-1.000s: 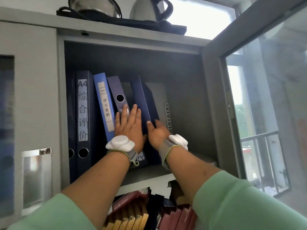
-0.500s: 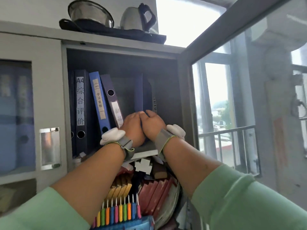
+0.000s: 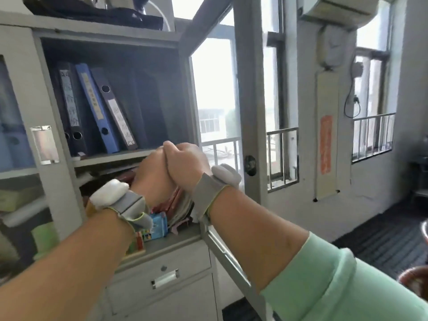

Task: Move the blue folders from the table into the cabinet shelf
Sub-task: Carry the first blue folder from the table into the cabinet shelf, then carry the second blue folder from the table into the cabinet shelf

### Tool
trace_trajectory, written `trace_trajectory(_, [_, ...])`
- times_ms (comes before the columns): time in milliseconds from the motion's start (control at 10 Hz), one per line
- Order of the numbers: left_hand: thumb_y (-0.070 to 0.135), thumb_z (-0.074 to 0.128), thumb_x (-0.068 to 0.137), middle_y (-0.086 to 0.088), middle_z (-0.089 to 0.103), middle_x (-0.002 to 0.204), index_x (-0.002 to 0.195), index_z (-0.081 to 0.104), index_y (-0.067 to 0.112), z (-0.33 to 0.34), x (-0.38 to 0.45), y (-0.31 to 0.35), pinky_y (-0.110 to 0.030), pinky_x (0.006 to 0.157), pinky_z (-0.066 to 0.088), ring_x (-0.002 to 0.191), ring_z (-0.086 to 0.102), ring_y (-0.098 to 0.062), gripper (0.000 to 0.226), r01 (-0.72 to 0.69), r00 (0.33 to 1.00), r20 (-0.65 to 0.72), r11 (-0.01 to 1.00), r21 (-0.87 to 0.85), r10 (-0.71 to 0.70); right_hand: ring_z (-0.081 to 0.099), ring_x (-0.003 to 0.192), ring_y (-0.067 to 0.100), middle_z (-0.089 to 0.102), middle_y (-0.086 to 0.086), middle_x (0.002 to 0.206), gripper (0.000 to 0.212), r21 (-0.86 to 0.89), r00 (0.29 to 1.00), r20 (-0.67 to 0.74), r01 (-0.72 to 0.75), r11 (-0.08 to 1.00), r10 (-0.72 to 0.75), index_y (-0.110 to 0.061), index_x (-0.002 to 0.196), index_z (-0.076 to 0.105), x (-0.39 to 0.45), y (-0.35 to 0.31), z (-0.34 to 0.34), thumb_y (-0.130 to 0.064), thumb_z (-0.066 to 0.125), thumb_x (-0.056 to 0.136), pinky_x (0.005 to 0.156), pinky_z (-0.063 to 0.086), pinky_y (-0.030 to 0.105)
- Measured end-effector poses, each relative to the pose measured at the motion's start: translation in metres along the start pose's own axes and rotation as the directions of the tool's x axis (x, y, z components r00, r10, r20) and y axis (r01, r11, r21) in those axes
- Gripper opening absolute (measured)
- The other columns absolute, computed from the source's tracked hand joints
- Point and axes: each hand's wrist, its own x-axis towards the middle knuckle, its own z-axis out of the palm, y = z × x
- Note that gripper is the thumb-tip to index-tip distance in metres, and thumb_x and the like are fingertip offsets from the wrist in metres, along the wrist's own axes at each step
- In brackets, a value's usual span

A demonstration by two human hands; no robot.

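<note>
Up in the head view, the left hand (image 3: 154, 172) and right hand (image 3: 185, 164) are pressed side by side in front of the edge of the cabinet shelf (image 3: 111, 156), both curled into loose fists that hold nothing. Each wrist carries a grey strap with a white pod. On the shelf stand the blue folders (image 3: 97, 107): two dark ones upright at the left, then a brighter blue one and a dark one with a white spine label, both leaning to the left. More dark folders stand behind them, blurred in shadow. The cabinet's glass door (image 3: 213, 93) hangs open to the right of the hands. Below the shelf lie reddish books (image 3: 171, 202) and a small blue box (image 3: 158, 224).
</note>
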Motion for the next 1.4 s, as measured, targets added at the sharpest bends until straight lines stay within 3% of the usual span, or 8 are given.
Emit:
trace_trajectory(300, [0.009, 0.047, 0.093, -0.012, 0.057, 0.127, 0.133, 0.049, 0.005, 0.019, -0.105, 0.098, -0.023, 0.095, 0.039, 0.124, 0.052, -0.026, 0.04, -0.281, 0.95, 0.145, 0.96, 0.015, 0.276, 0.062, 0.108, 0.03, 0.071, 0.013, 0.111, 0.042, 0.04, 0.95, -0.292, -0.106, 0.994, 0.113, -0.008, 0.109, 0.07, -0.134, 0.026, -0.105, -0.036, 0.042, 0.096, 0.097, 0.046, 0.04])
trace_trajectory(400, [-0.001, 0.053, 0.085, -0.017, 0.066, 0.09, 0.103, 0.061, -0.004, 0.026, -0.134, 0.136, -0.025, 0.068, 0.036, 0.101, 0.061, -0.041, 0.021, -0.285, 0.916, 0.245, 0.944, -0.165, 0.319, 0.061, 0.107, 0.032, 0.07, 0.015, 0.111, 0.043, 0.001, 0.895, -0.418, -0.171, 0.985, 0.156, -0.005, 0.109, 0.069, -0.164, 0.041, -0.144, -0.036, 0.043, 0.096, 0.095, 0.046, 0.038])
trace_trajectory(800, [-0.001, 0.05, 0.088, -0.027, 0.065, 0.114, 0.112, 0.059, -0.007, 0.123, -0.308, 0.386, -0.04, 0.087, 0.05, 0.107, 0.061, -0.04, 0.027, -0.388, 0.521, 0.513, 0.725, -0.57, 0.682, 0.057, 0.117, 0.034, 0.064, 0.017, 0.127, 0.054, -0.004, 0.497, -0.709, -0.712, 0.702, 0.5, -0.003, 0.118, 0.065, -0.347, 0.149, -0.388, -0.042, 0.04, 0.092, 0.097, 0.04, 0.035])
trace_trajectory(1000, [0.021, 0.064, 0.085, -0.017, 0.072, 0.089, 0.092, 0.067, 0.0, 0.196, -0.395, 0.497, -0.033, 0.068, 0.053, 0.081, 0.067, -0.033, 0.023, -0.225, 0.33, 0.616, 0.693, -0.684, 0.715, 0.058, 0.102, 0.034, 0.063, 0.023, 0.114, 0.044, 0.095, 0.314, -0.756, -0.815, 0.571, 0.574, 0.001, 0.102, 0.063, -0.445, 0.216, -0.51, -0.036, 0.043, 0.091, 0.085, 0.04, 0.034])
trace_trajectory(1100, [0.032, 0.067, 0.082, 0.0, 0.048, 0.057, 0.067, 0.051, 0.002, 0.257, -0.433, 0.557, -0.026, 0.049, 0.036, 0.05, 0.043, -0.012, 0.038, -0.123, 0.335, 0.699, 0.765, -0.632, 0.632, 0.052, 0.088, 0.032, 0.065, 0.022, 0.114, 0.038, 0.144, 0.22, -0.758, -0.861, 0.488, 0.613, -0.001, 0.094, 0.06, -0.487, 0.265, -0.584, -0.035, 0.043, 0.091, 0.076, 0.035, 0.03])
trace_trajectory(1200, [0.035, 0.065, 0.083, -0.006, 0.059, 0.066, 0.075, 0.064, 0.005, 0.309, -0.458, 0.588, -0.023, 0.051, 0.041, 0.054, 0.054, -0.013, 0.031, -0.029, 0.339, 0.77, 0.824, -0.566, 0.541, 0.061, 0.101, 0.035, 0.067, 0.017, 0.115, 0.048, 0.166, 0.156, -0.756, -0.894, 0.416, 0.636, -0.002, 0.111, 0.064, -0.519, 0.313, -0.634, -0.039, 0.041, 0.09, 0.082, 0.042, 0.033])
trace_trajectory(1300, [0.037, 0.064, 0.084, -0.017, 0.072, 0.086, 0.102, 0.068, -0.004, 0.379, -0.485, 0.618, -0.036, 0.071, 0.05, 0.097, 0.068, -0.037, 0.045, 0.009, 0.323, 0.812, 0.856, -0.516, 0.486, 0.061, 0.082, 0.033, 0.065, 0.01, 0.082, 0.037, 0.211, 0.08, -0.757, -0.91, 0.358, 0.649, -0.006, 0.09, 0.061, -0.548, 0.373, -0.675, -0.038, 0.04, 0.088, 0.071, 0.043, 0.031])
trace_trajectory(1400, [0.04, 0.062, 0.085, -0.012, 0.065, 0.079, 0.087, 0.063, 0.002, 0.436, -0.504, 0.634, -0.036, 0.075, 0.051, 0.085, 0.065, -0.03, 0.038, -0.023, 0.303, 0.856, 0.901, -0.433, 0.419, 0.054, 0.061, 0.024, 0.052, 0.0, 0.061, 0.032, 0.265, 0.009, -0.764, -0.907, 0.328, 0.645, -0.012, 0.066, 0.049, -0.567, 0.433, -0.703, -0.036, 0.041, 0.085, 0.055, 0.033, 0.027])
